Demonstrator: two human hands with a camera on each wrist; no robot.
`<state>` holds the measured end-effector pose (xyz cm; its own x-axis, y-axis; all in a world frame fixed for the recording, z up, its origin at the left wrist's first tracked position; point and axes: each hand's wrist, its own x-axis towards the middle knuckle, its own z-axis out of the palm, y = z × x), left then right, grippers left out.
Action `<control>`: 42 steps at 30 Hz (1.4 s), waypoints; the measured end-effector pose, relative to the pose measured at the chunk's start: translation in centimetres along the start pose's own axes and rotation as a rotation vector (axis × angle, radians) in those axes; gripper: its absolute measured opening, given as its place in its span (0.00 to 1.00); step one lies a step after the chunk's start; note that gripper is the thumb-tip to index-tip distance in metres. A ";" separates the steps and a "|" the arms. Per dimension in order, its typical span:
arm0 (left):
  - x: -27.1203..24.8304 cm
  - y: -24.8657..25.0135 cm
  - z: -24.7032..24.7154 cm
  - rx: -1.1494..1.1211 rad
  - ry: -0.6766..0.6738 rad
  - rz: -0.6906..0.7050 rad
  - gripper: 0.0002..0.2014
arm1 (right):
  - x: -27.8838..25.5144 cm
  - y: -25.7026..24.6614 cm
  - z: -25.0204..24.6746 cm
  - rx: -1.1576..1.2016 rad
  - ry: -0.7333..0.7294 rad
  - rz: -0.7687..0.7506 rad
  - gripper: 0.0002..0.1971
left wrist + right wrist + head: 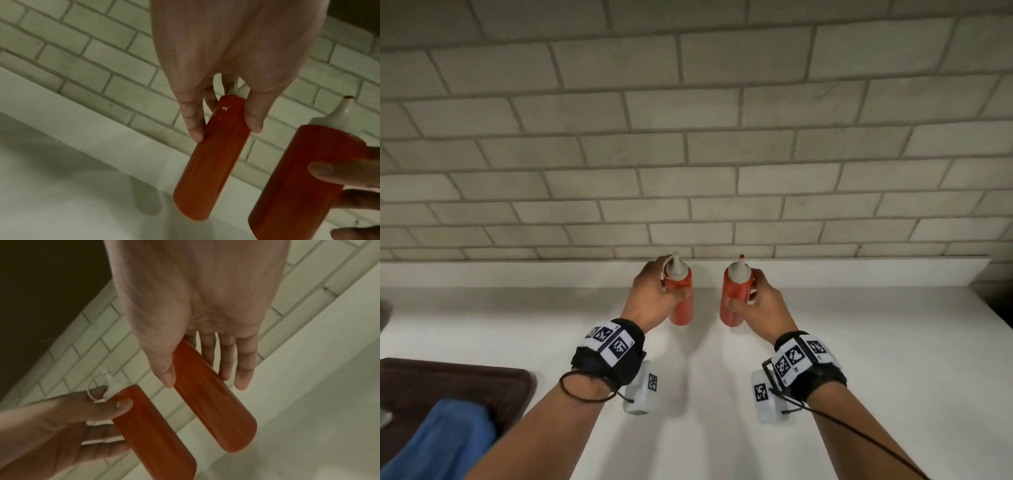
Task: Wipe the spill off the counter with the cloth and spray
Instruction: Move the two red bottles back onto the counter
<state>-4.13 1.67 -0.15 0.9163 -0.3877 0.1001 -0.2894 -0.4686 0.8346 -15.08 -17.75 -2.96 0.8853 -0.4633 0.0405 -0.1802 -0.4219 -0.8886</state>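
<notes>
Two red squeeze bottles with white pointed caps [681,294] [736,294] stand apart by a grey brick wall [688,137]. A dark brown tray [448,380] sits low on the left.

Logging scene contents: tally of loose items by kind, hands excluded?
Red squeeze bottles: 2, one in the left hand, one in the right hand
Blue cloth: 1
Dark brown tray: 1
Total: 4

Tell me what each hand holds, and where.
Left hand grips the left red squeeze bottle around its upper body; right hand grips the right red squeeze bottle likewise.
</notes>
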 end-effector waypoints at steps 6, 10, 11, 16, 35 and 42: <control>5.9 -2.1 1.8 0.044 -0.025 -0.008 0.32 | 5.6 -0.3 3.0 -0.115 -0.022 0.075 0.31; 8.8 -2.9 3.2 0.089 -0.019 -0.001 0.31 | 8.4 -0.2 4.6 -0.184 -0.029 0.110 0.28; 9.3 -3.1 3.4 0.099 -0.021 0.000 0.30 | 9.0 -0.1 4.9 -0.193 -0.034 0.120 0.27; 11.1 -3.9 4.7 0.137 -0.030 0.000 0.27 | 11.2 0.5 5.7 -0.242 -0.044 0.154 0.29; 13.1 -6.0 6.8 0.104 0.013 -0.028 0.27 | 14.1 1.9 7.3 -0.275 -0.016 0.179 0.30; 12.9 -5.9 6.7 0.062 0.034 -0.093 0.22 | 13.9 2.2 7.6 -0.252 0.055 0.172 0.30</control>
<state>7.56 -5.93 -7.43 0.9484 -0.3140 0.0432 -0.2188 -0.5499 0.8060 0.04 -19.19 -7.80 0.8095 -0.5830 -0.0699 -0.4320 -0.5108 -0.7432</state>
